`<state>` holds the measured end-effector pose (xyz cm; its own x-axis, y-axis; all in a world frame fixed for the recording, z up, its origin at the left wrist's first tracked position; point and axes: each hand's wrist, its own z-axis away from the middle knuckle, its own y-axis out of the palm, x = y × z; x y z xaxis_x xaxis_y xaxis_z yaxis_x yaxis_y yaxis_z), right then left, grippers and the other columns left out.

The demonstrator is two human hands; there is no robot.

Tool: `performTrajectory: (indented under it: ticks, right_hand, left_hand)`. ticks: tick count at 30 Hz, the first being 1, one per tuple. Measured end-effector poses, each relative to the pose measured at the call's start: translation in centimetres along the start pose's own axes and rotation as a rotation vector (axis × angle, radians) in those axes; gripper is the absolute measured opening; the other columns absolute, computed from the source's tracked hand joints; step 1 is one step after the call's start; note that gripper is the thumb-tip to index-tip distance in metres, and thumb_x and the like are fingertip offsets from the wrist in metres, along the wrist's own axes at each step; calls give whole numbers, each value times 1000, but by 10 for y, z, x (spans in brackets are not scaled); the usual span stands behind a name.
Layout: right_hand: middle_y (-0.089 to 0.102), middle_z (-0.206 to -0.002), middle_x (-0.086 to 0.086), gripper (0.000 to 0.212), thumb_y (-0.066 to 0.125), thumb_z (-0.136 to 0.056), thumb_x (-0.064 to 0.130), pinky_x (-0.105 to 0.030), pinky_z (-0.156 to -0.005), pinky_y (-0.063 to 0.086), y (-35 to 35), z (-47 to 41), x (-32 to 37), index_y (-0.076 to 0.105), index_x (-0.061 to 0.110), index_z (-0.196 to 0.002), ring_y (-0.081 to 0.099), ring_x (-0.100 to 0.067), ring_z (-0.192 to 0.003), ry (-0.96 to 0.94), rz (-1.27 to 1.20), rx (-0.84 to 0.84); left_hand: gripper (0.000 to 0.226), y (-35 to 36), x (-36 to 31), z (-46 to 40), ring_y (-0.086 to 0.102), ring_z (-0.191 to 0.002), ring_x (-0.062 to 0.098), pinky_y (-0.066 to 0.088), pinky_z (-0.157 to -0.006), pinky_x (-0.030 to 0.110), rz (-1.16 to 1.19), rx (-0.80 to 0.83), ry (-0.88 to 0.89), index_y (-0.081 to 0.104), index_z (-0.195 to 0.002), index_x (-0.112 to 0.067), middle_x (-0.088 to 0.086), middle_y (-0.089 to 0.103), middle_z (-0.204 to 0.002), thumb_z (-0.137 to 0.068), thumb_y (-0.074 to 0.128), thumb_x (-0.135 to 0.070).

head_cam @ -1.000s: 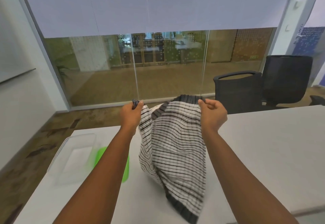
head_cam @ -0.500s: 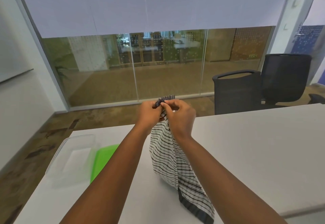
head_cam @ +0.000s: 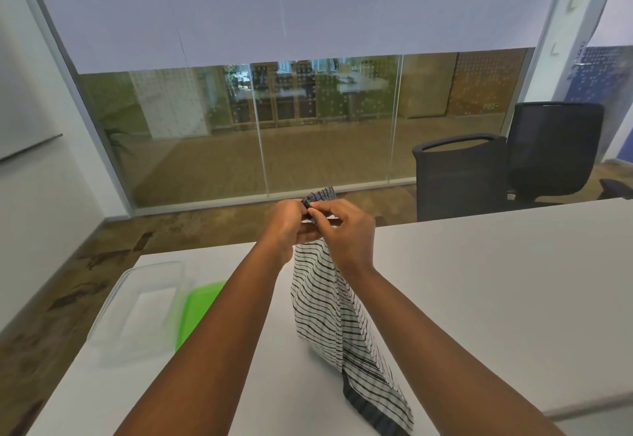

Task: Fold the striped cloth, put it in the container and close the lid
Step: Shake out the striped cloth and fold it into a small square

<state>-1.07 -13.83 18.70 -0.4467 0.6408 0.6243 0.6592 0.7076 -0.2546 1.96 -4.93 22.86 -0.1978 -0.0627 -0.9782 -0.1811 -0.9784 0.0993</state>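
Top corners of striped cloth (head_cam: pixel 337 312) now brought together at frame centre, pinched in left hand (head_cam: pixel 286 226) and right hand (head_cam: pixel 346 230) grip. First half-fold made; cloth hangs onto tabletop (head_cam: pixel 496 281). Container (head_cam: pixel 137 309) and green lid (head_cam: pixel 197 309) untouched, lower left.

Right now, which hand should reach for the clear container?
Left. The left hand is on the same side as the container; both hands pinch the striped cloth, so the right hand could likely hold it alone.
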Motion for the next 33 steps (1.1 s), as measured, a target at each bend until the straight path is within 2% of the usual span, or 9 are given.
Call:
performTrajectory:
  ticks: [6, 11, 14, 16, 20, 24, 27, 31, 33]
  right_hand:
    - [74, -87, -8, 16, 66, -82, 9, -22, -71, 53, -2, 1, -4, 74, 7, -96, 67, -15, -77, -90, 55, 96]
    - [72, -87, -12, 14, 65, -82, 4, 2, -68, 43, -12, -10, -4, 74, 4, -92, 61, -8, -74, -43, -61, 40]
    - [61, -107, -12, 26, 66, -81, 8, -19, -89, 48, -23, -26, -8, 68, 9, -107, 58, -19, -99, 31, -47, 166]
    - [51, -112, -6, 29, 67, -82, 16, -30, -97, 41, -30, -33, -10, 65, 16, -111, 48, -21, -112, 55, 0, 328]
    - [40, -104, 2, 23, 70, -79, 30, -41, -101, 35, -42, -47, -13, 67, 20, -100, 38, -20, -115, 50, 90, 432]
    - [37, -97, 4, 21, 68, -78, 43, -36, -90, 27, -54, -52, -19, 55, 27, -76, 34, -17, -101, 83, 307, 592]
    - [36, -91, 3, 34, 72, -74, 42, -33, -85, 34, -61, -51, -24, 45, 22, -73, 37, -17, -93, 135, 291, 478]
    - [42, -92, 0, 35, 75, -72, 37, -6, -65, 35, -75, -59, -23, 48, 17, -79, 42, -7, -82, 168, 208, 501]
    - [42, -82, 4, 30, 75, -75, 32, -13, -62, 33, -80, -64, -18, 46, 25, -67, 41, -6, -77, 180, 144, 555]
  left_hand:
    - [31, -6, 0, 1, 67, -49, 14, 57, -51, 23, -15, 95, 59, 56, -69, -7, 1, 66, -50, -91, 35, -11]
    - [24, -13, -6, 0, 61, -68, 17, 53, -65, 28, -215, 140, 150, 59, -94, -9, 7, 63, -79, -99, 36, -18]
    - [26, -20, -14, 3, 61, -68, 15, 55, -53, 20, -321, 178, 250, 58, -89, -14, 4, 63, -78, -99, 35, -19]
    - [28, -24, -21, 3, 58, -69, 15, 53, -60, 24, -396, 215, 308, 56, -80, -19, 2, 61, -76, -99, 36, -19]
    - [31, -33, -35, 3, 52, -74, 15, 43, -77, 37, -535, 252, 415, 53, -74, -22, -1, 56, -75, -99, 35, -20]
    - [31, -42, -50, 2, 52, -74, 14, 42, -79, 35, -577, 174, 538, 54, -74, -26, -3, 56, -76, -98, 35, -22]
    - [29, -53, -58, -2, 53, -73, 11, 43, -71, 27, -560, 18, 623, 54, -76, -29, -6, 57, -77, -98, 36, -23]
    - [33, -71, -61, -8, 56, -63, 1, 43, -64, 21, -366, -105, 656, 57, -72, -32, -11, 60, -71, -97, 40, -21]
    - [33, -79, -61, -9, 57, -63, 1, 46, -67, 22, -311, -115, 651, 59, -71, -33, -11, 61, -70, -97, 42, -21]
